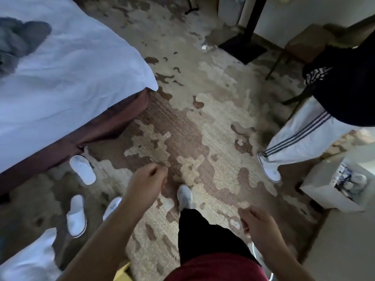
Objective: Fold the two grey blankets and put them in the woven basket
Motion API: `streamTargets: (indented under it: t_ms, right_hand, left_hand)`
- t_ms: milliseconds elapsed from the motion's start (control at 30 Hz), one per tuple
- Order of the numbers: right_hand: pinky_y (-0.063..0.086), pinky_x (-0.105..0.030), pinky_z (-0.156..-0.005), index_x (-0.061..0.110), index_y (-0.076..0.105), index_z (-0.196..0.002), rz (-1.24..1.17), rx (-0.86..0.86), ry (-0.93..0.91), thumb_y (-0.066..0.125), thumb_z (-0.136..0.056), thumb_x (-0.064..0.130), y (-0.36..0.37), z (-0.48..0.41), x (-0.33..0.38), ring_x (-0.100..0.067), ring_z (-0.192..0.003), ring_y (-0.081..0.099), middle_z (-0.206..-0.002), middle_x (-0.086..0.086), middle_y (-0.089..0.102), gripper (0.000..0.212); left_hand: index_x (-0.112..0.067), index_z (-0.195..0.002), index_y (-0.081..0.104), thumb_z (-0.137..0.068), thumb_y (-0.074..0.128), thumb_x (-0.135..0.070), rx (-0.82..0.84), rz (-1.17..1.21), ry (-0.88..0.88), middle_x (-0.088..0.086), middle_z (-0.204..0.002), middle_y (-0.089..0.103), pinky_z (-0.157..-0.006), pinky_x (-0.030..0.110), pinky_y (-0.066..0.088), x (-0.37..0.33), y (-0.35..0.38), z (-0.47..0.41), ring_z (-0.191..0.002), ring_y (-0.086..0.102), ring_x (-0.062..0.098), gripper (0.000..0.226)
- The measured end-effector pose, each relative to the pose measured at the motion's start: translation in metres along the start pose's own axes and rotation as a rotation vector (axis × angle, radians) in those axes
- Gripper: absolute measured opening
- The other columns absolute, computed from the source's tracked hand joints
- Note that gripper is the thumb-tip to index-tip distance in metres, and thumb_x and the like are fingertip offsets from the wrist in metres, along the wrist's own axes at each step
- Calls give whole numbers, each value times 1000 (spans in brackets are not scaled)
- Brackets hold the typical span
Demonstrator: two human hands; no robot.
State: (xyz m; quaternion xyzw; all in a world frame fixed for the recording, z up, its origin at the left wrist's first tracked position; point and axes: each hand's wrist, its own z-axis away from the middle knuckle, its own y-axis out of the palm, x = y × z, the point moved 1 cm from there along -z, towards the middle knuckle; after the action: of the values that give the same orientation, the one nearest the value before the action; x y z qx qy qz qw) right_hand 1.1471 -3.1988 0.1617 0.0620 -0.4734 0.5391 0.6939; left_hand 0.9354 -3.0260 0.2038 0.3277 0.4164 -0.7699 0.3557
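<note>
While left hand (146,180) and right hand (256,223) hang empty, fingers (157,171) loosely curled, grey blanket (18,41) lies heaped on bed (71,82); slippers (82,169) scattered beside bed could trip approach

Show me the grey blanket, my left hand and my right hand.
grey blanket (21,42): head view, bunched middle.
left hand (149,179): head view, back of hand.
right hand (258,222): head view, back of hand.
</note>
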Motion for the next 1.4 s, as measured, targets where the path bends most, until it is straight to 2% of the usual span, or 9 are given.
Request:
streamTargets:
  t_ms: [267, 367, 467, 600, 767, 967, 1133, 1267, 1400]
  right_hand:
    - [34, -29, -53, 15, 45, -50, 26, 116, -79, 59, -89, 18, 48, -196, 181, -12, -43, 39, -40, 5, 43, 41]
    - [32, -22, -49, 15, 43, -53, 39, 226, -174, 56, -92, 22, 72, -248, 282, -10, -43, 38, -43, 6, 41, 42]
    - [34, -34, -59, 15, 43, -57, -64, 317, -195, 56, -93, 21, 103, -303, 373, -18, -54, 36, -51, -1, 39, 39]
    - [36, -34, -58, 15, 44, -60, -150, 363, -183, 54, -91, 20, 153, -381, 464, -16, -48, 36, -53, -2, 40, 33]
    - [37, -30, -56, 16, 44, -56, -135, 280, -58, 57, -91, 20, 179, -470, 528, -14, -43, 36, -51, -1, 40, 37]
    - [33, -28, -50, 19, 45, -49, -125, 75, 34, 56, -89, 22, 141, -560, 588, -10, -40, 37, -50, -1, 43, 42]
    - [32, -30, -50, 19, 46, -48, -216, -4, 191, 55, -91, 25, 138, -646, 617, -13, -43, 39, -53, -3, 44, 45]
    - [34, -34, -55, 15, 47, -53, -196, 41, 240, 56, -91, 20, 168, -753, 669, -17, -46, 38, -52, -5, 44, 39]
    - [33, -36, -62, 15, 42, -51, 63, 179, 101, 53, -87, 11, 215, -868, 776, -17, -46, 34, -52, -6, 37, 38]
  left_hand:
    - [-14, -58, 58, -90, 53, -25, -191, -47, 35, 1, -53, 59, -59, 32, 41, -111, -66, -186, -55, 53, 17, 34]
    - [-9, -58, 57, -90, 55, -21, -252, 43, -80, 0, -53, 59, -63, 36, 44, -109, -101, -223, -56, 53, 19, 34]
    - [-14, -53, 54, -91, 56, -17, -289, 93, -229, -1, -50, 56, -63, 34, 41, -87, -126, -267, -51, 52, 17, 38]
    - [-11, -53, 53, -92, 55, -12, -288, 173, -368, 0, -48, 54, -63, 32, 37, -69, -139, -352, -50, 48, 20, 39]
    - [-11, -57, 53, -93, 53, -13, -139, 179, -285, -1, -50, 53, -58, 29, 37, -134, -140, -516, -50, 48, 16, 36]
    - [-15, -55, 55, -91, 51, -28, -4, 96, 3, 6, -57, 56, -62, 31, 39, -310, -150, -710, -57, 51, 21, 39]
    - [-19, -53, 55, -86, 51, -31, 54, 96, 145, -7, -48, 57, -47, 17, 42, -416, -143, -844, -42, 49, 3, 35]
    - [-20, -53, 55, -89, 51, -30, 21, 121, 88, -6, -50, 59, -47, 17, 43, -438, -147, -950, -48, 55, 5, 38]
    - [-13, -56, 51, -92, 52, -22, -98, 189, -143, 3, -56, 54, -51, 18, 44, -423, -182, -1029, -54, 54, 13, 38]
